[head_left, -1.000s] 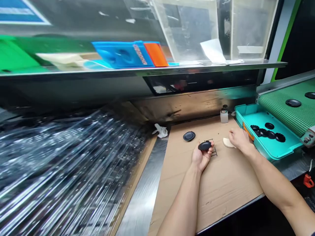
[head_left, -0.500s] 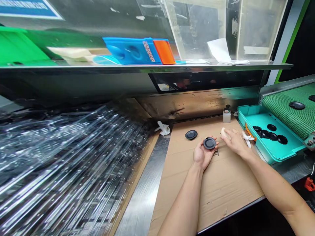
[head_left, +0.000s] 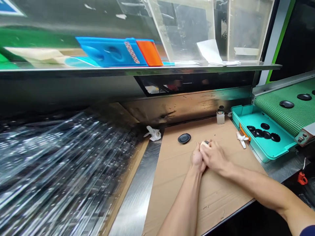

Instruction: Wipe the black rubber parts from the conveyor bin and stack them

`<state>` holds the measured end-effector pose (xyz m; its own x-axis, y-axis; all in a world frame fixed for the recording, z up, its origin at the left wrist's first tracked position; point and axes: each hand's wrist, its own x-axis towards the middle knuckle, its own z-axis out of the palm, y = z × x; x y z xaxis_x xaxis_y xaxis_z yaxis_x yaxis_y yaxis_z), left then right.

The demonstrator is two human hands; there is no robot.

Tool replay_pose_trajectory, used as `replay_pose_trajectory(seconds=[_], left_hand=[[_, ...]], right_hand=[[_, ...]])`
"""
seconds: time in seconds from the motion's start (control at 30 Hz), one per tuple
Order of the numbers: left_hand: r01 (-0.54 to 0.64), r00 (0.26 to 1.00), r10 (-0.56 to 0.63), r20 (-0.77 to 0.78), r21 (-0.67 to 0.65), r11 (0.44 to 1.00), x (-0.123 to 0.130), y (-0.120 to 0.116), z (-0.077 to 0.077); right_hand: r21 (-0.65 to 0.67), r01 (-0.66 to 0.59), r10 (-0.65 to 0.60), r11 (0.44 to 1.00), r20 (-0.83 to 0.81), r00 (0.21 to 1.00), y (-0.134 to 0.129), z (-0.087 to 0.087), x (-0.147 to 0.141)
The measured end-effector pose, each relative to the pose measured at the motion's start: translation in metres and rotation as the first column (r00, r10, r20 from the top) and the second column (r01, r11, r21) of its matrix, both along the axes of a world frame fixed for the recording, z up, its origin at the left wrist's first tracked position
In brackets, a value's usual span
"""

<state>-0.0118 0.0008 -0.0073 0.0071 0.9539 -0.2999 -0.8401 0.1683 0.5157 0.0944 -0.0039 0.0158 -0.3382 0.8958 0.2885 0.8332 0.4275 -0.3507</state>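
My left hand (head_left: 197,158) is closed around a dark round part (head_left: 207,142), of which only a small edge shows between the hands. Against that part, my right hand (head_left: 214,155) presses a small cream-coloured pad (head_left: 204,145) held in its fingers. Both hands touch each other above the cardboard sheet (head_left: 177,183). Another dark round part (head_left: 184,138) lies on the cardboard, up and to the left of my hands. Behind them stands a small whitish bottle (head_left: 220,117) with a dark top.
A turquoise tray (head_left: 270,154) with several black round parts is at the right, beside a green conveyor belt (head_left: 273,109) carrying more. White crumpled pieces lie at both sides of the cardboard. Clear plastic packs (head_left: 61,177) fill the left. A metal shelf (head_left: 187,68) crosses above.
My right hand has moved left with the cream pad onto the dark part in my left hand. My left fingers have closed more. The whole view has shifted, and more of the belt shows.
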Motion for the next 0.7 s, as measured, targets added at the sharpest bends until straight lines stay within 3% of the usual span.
replay_pose_trajectory(seconds=[0.07,0.17,0.33,0.53,0.7], left_hand=[[-0.009,1.000,0.009,-0.003,-0.003,1.000,0.000,0.000,0.000],[-0.017,1.000,0.017,-0.009,0.022,1.000,-0.003,-0.001,0.001],[0.022,1.000,-0.022,-0.023,0.029,0.999,-0.009,0.000,0.002],[-0.003,1.000,0.004,-0.016,0.068,0.998,-0.005,0.004,-0.003],[0.012,1.000,-0.012,-0.006,0.119,0.993,0.000,0.001,0.001]], right_hand=[[0.035,-0.011,0.011,0.999,-0.004,1.000,0.006,-0.005,0.004],[-0.011,0.089,-0.089,0.996,-0.051,0.995,0.024,-0.009,0.019],[0.010,0.129,-0.115,0.992,-0.392,0.913,0.044,-0.010,0.044],[-0.031,-0.057,0.038,0.998,-0.444,0.895,0.029,-0.002,0.035],[-0.043,-0.039,0.015,0.998,-0.456,0.890,0.018,0.003,0.025]])
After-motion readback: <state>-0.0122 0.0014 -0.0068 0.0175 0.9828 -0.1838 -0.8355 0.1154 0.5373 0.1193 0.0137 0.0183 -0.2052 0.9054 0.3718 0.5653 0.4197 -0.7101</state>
